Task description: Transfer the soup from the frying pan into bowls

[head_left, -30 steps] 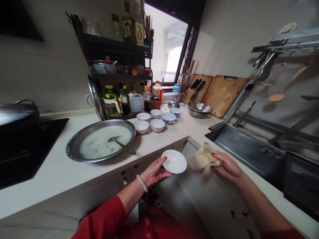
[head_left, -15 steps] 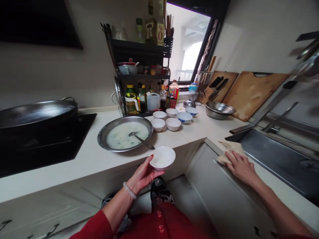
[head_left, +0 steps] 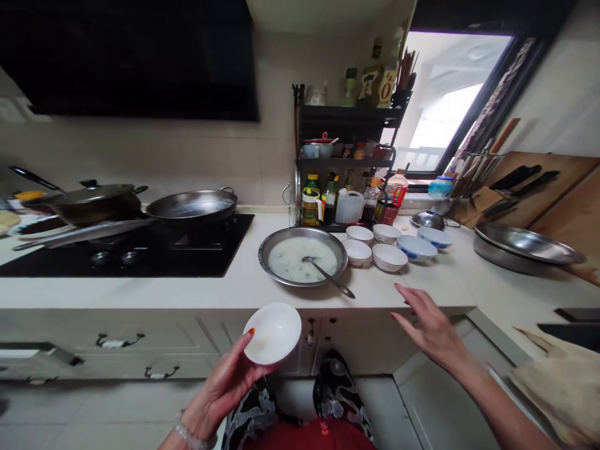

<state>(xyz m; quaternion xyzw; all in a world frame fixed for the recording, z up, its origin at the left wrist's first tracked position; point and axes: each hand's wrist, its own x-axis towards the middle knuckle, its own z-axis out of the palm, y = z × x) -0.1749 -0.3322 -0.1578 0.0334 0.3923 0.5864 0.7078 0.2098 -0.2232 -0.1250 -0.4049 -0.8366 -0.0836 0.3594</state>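
Note:
In my left hand point(head_left: 234, 369) is a small white bowl point(head_left: 274, 331), tilted toward me, my thumb over its rim and the fingers beneath. My right hand point(head_left: 429, 328) hangs in the air just past the counter's front edge, holding nothing, with fingers and thumb apart. Ahead of both hands stands a wide metal basin point(head_left: 263, 265) of milky white soup with green bits. A metal ladle point(head_left: 328, 275) rests in it, its handle sticking out over the rim toward my right hand. Several small bowls point(head_left: 390, 257), white and blue-patterned, are grouped right of the basin.
A beige cloth point(head_left: 546, 387) lies by the sink at right. Metal bowls point(head_left: 525, 247) and a knife block point(head_left: 492, 200) stand at the back right. Behind the basin rises a black rack point(head_left: 347, 164) of bottles. A wok point(head_left: 192, 206) and a lidded pan point(head_left: 96, 200) occupy the stove at left.
My right hand has let go of the cloth by the sink and moved left toward the ladle handle. The view has turned left, bringing in the stove. My left hand still holds the bowl.

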